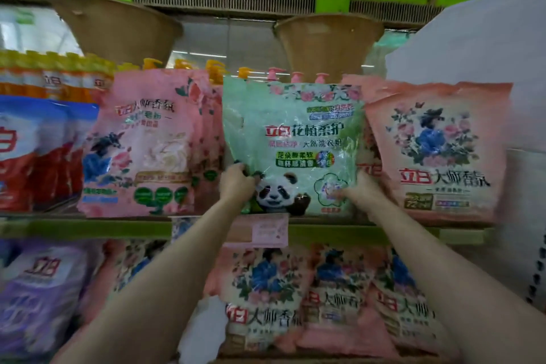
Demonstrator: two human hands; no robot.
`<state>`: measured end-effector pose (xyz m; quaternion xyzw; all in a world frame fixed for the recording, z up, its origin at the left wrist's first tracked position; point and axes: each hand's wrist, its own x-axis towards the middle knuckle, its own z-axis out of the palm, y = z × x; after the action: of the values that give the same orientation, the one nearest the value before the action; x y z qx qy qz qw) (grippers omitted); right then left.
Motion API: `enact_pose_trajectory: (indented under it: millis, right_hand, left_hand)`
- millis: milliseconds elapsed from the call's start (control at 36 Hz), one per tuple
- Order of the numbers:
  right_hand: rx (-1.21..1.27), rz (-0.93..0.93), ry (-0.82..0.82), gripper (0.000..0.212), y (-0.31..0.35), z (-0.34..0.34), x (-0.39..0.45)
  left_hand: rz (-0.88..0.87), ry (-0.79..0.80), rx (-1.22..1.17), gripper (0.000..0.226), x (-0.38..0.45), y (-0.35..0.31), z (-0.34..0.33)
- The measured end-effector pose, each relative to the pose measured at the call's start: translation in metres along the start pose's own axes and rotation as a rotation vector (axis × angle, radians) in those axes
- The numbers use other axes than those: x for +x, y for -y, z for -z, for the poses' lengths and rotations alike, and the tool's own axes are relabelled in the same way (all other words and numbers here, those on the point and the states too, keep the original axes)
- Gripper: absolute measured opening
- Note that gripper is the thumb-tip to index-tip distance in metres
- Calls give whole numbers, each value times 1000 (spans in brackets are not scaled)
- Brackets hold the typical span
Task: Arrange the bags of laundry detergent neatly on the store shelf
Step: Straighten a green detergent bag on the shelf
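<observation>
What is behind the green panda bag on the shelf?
Pump tops show above the green bag, so bottles stand behind it. Their bodies are covered, as is anything else there.

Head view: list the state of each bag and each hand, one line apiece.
green panda bag: upright on the shelf, held at both lower corners.
left hand: grips the green bag's lower left edge.
right hand: holds the green bag's lower right edge.
pink bag on the left: standing, leaning slightly.
pink bag on the right: standing, tilted.
shelf: stocked with bags.

Shop: stocked shelf of detergent bags
</observation>
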<state>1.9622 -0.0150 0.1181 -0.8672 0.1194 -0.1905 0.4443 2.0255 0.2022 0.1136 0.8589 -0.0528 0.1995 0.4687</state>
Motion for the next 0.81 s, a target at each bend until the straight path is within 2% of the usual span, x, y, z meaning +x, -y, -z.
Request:
enact_pose_trajectory:
  millis: [111,194,278,333,500,556,639,722,806]
  right_hand:
    - [143,103,18,62,15,-16,-6]
    - [134,167,7,50,24,-31,-3]
    - [130,163,-19,56,22,-42,1]
    - [130,153,-14,61,21,-45,1]
    - [151,164,-30,53,16,-36,8]
    - [65,170,-25,51,15,-33,8]
    - [-195,185,-24,46,19,-30,11]
    - [-402,171,-38,51,17,-31,8]
    - [-520,167,-36,50,11,-34,0]
  left_hand:
    - [-16,-145,42,25,2,18,21]
    - [-8,-163,3,15,6,31,37]
    - [18,-43,-31,11,4,36,45]
    - [25,1,-30,19,3,35,48]
    - [-24,-56,-18,20,4,27,39]
    - [-6,-89,30,25,6,27,33]
    - [7,-80,99,31,7,21,28]
    - [-1,-90,277,50,1,16,29]
    - [-114,-167,486,57,-8,14,28]
